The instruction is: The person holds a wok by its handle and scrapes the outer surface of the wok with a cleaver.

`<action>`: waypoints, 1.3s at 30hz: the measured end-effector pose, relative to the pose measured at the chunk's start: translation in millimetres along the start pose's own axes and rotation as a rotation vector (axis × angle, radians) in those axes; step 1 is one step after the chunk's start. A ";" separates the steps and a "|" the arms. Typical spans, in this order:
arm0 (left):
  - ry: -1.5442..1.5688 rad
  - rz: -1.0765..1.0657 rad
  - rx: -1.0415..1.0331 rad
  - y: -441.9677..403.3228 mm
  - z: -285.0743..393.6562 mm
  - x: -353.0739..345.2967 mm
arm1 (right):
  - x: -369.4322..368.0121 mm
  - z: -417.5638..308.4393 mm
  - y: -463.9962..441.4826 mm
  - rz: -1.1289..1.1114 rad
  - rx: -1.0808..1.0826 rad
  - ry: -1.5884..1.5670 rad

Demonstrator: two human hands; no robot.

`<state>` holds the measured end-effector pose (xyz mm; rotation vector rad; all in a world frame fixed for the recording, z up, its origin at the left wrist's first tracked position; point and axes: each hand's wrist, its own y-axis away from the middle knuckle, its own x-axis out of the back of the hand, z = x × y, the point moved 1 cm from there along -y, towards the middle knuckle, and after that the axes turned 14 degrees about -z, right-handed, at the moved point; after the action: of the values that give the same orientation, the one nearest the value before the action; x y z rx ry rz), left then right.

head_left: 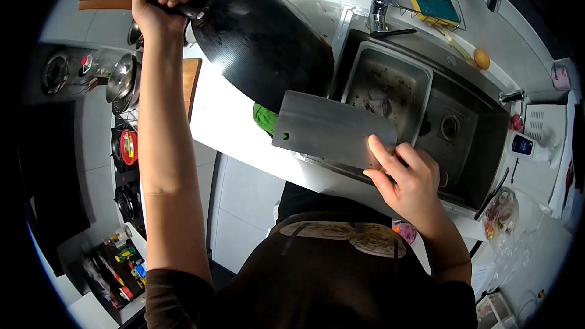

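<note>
My left hand (pixel 159 9) is closed around the handle of a black wok (pixel 262 42), up at the far left of the counter. The wok is tilted, its far side reaching the edge of the sink (pixel 469 140). In front of me my right hand (pixel 409 176) grips a cleaver (pixel 332 131), index finger laid along the broad blade; its handle is hidden in the hand. The blade lies across the near side of a metal basin (pixel 420 76) in the sink, overlapping the wok's lower edge. Dark bits and water show in the basin.
A green cloth (pixel 265 119) lies on the counter under the blade's left end. Behind the sink are a faucet (pixel 379 15), a sponge (pixel 436 9) in a wire rack and an egg (pixel 481 59). A wooden board (pixel 191 85) and a stove (pixel 127 198) are at left.
</note>
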<state>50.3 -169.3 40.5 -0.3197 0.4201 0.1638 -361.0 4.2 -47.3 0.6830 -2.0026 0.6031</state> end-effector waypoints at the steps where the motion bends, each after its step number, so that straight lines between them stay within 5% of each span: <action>1: 0.015 -0.015 0.007 -0.6 0.1 2.1 | 0.1 0.6 1.6 -0.019 -0.006 0.003; 39: 0.021 0.143 -0.047 14.6 -0.5 -3.7 | -2.6 -6.4 -5.7 -0.006 -0.046 -0.154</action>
<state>43.5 -156.1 37.7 -0.3380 0.4605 0.3106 -352.2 4.8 -45.7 0.7257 -2.1490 0.5128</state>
